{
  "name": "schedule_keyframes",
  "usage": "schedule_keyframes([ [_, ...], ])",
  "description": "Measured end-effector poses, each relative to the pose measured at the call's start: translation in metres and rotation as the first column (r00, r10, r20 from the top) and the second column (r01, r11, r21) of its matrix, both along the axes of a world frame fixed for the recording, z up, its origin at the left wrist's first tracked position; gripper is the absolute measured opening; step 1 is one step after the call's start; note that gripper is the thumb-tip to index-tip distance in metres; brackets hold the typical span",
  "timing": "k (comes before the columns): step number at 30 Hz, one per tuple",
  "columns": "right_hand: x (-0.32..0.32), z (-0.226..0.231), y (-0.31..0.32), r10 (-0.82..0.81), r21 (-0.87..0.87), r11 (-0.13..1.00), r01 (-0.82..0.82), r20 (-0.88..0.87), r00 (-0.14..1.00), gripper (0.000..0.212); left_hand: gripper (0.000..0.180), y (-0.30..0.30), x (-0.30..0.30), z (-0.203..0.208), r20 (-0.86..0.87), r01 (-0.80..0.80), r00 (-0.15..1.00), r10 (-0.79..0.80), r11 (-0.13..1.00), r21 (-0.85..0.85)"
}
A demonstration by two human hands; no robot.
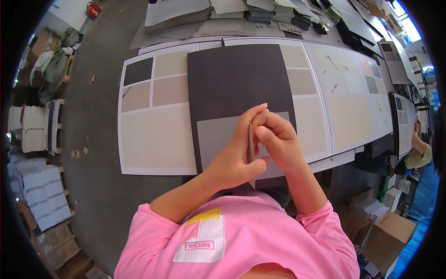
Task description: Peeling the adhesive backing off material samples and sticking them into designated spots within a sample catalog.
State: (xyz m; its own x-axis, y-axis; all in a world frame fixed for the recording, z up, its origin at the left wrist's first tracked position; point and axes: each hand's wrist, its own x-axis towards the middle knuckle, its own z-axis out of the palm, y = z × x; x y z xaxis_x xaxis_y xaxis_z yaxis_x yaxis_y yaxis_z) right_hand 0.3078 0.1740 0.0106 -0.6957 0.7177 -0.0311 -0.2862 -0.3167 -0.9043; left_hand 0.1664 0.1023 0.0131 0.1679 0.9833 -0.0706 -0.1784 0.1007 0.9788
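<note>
My left hand (236,151) and my right hand (278,139) are together in front of my chest. Between them a thin grey-beige card (251,142) stands nearly edge-on. The left palm and fingers lie along one side of it, with the thumb reaching across its near part. At its far edge the right fingers are curled in, close against the left fingertips. Below the hands a grey sheet (216,135) lies on a large dark panel (237,74). That panel rests across open sample boards with pale beige and grey swatches (158,135).
More swatch boards (355,93) spread to the right. Paper stacks (181,16) and a clear jar with a green lid (331,16) are at the far side. Cardboard boxes (388,237) stand lower right, pallets of white stacks (44,190) left. Another person's arm (419,144) shows far right.
</note>
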Motion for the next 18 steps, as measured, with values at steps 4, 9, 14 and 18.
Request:
schedule_keyframes([
  [4, 0.000, 0.004, -0.010, -0.026, 0.100, 0.995, 0.023, 0.027, 0.999, 0.015, 0.095, -0.007, 0.010, -0.004, 0.061, -0.036, 0.998, 0.032, 0.997, 0.067],
  [9, 0.002, 0.004, -0.018, -0.063, 0.026, 0.998, 0.062, 0.015, 0.998, 0.018, 0.101, -0.012, 0.014, -0.007, 0.187, -0.056, 0.982, 0.038, 0.994, 0.093],
  [14, 0.000, 0.008, -0.022, -0.077, 0.088, 0.993, 0.075, 0.022, 0.997, 0.024, 0.103, -0.014, 0.016, -0.009, 0.149, -0.007, 0.989, -0.010, 0.993, 0.115],
  [18, 0.002, 0.010, -0.022, -0.082, 0.100, 0.992, 0.075, 0.066, 0.994, 0.018, 0.104, -0.014, 0.017, -0.018, 0.184, -0.020, 0.983, -0.008, 0.989, 0.149],
])
